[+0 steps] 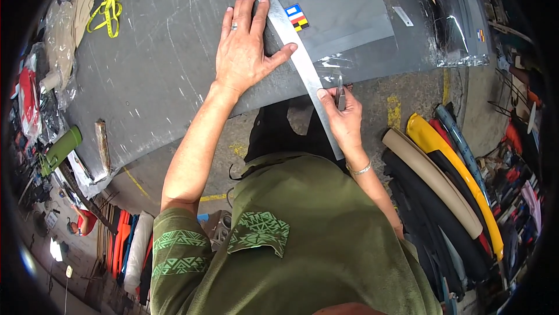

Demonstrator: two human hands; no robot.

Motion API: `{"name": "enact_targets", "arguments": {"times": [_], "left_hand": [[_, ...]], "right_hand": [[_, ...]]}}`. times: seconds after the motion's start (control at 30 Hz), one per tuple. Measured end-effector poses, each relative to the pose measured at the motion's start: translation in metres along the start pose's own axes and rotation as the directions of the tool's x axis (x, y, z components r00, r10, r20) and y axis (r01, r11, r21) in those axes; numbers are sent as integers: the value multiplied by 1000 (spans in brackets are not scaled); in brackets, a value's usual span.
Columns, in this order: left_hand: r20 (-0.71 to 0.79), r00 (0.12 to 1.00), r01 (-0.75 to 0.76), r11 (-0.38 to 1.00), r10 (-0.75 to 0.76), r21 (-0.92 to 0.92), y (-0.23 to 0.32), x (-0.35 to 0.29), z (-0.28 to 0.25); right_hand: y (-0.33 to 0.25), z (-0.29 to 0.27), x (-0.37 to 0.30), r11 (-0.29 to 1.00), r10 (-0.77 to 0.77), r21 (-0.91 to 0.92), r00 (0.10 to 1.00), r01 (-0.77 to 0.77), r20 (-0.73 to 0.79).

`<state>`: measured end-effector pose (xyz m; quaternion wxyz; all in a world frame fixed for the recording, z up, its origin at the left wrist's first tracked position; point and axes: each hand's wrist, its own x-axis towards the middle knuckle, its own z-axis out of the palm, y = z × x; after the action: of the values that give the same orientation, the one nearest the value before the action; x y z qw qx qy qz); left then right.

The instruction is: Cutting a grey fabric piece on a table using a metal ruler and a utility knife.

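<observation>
A long metal ruler (307, 70) lies slanted across the dark worktable and juts past its near edge toward my body. My left hand (244, 53) rests flat beside it, fingers spread, with fingertips and thumb at the ruler's edge. Under the ruler's right side is a grey sheet (349, 9) with a small colourful patch (297, 18). In my right hand (345, 117), at the table's near edge, is a slim utility knife (341, 94), its tip pointing away from me. The right thumb touches the ruler; the other right fingers are partly hidden.
A yellow tape measure (110, 3) lies at the table's far left near plastic-wrapped material (61, 41). Clear plastic (463, 58) covers the right end. A small pale strip (402, 16) lies nearby. Fabric rolls, one tan (434, 181) and one yellow (457, 178), stand on my right.
</observation>
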<state>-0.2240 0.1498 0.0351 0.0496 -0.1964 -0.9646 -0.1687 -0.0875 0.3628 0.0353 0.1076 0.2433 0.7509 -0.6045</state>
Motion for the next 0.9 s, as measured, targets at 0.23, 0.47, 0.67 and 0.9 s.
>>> {"name": "enact_targets", "arguments": {"times": [0.23,0.47,0.67,0.9], "left_hand": [[-10,1000,-3,1000,3,18,0,-1,-1],[-10,1000,2,1000,-2,3,1,-1,2],[-42,999,26,999,-25,22,3,-3,3],[35,999,18,1000,-18,4,3,-1,-3]], "right_hand": [[0,1,-1,1000,-5,4,1000,5,-11],[2,3,1,1000,-28,6,999,28,-36],[1,0,0,999,-16,-52,1000,16,-15],[3,0,1,998,-20,-60,1000,19,-10]]}}
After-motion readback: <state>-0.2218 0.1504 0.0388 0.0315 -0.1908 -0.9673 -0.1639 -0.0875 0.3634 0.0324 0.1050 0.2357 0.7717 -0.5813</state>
